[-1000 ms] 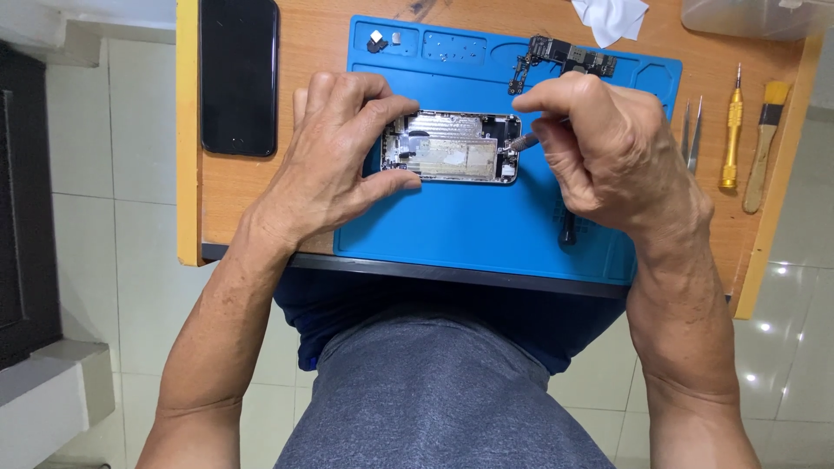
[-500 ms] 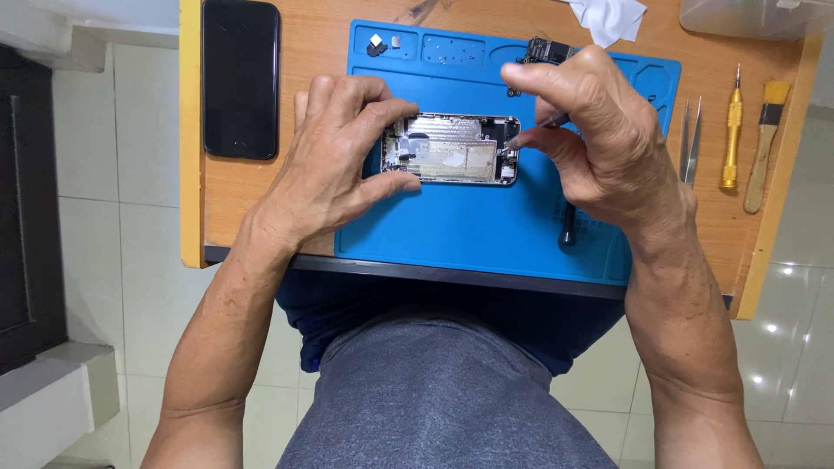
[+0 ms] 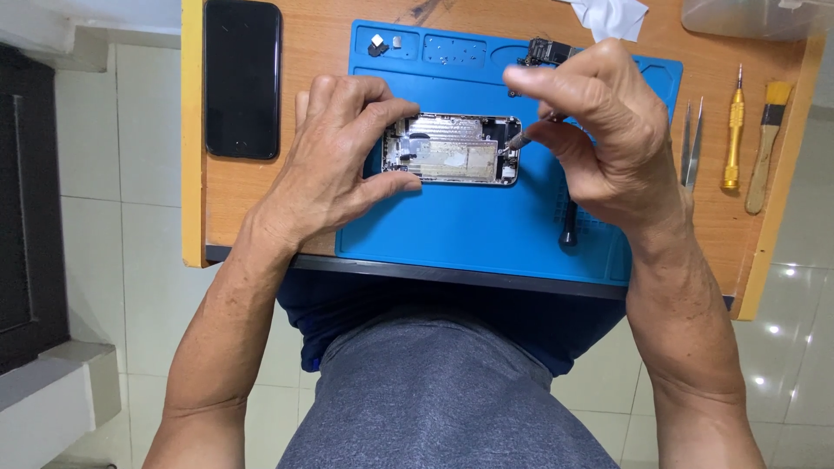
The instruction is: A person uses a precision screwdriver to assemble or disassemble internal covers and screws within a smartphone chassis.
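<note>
Phone shell (image 3: pixel 452 149), opened up with its silver insides showing, lies on the blue mat (image 3: pixel 486 234) on your wooden table (image 3: pixel 321 208). Your left hand (image 3: pixel 334 161) curls round its left end, thumb below and fingers on top, holding it flat. Your right hand (image 3: pixel 599 130) is pinched shut on a thin tool (image 3: pixel 519 139); the tip touches the right end of the shell. A black tool (image 3: pixel 569 221) lies on the mat under that hand. A black phone (image 3: pixel 242 78) rests to the left on the wood. On the right side lie tweezers (image 3: pixel 692 148), a yellow screwdriver (image 3: pixel 735 130) and a small brush (image 3: pixel 766 148).
</note>
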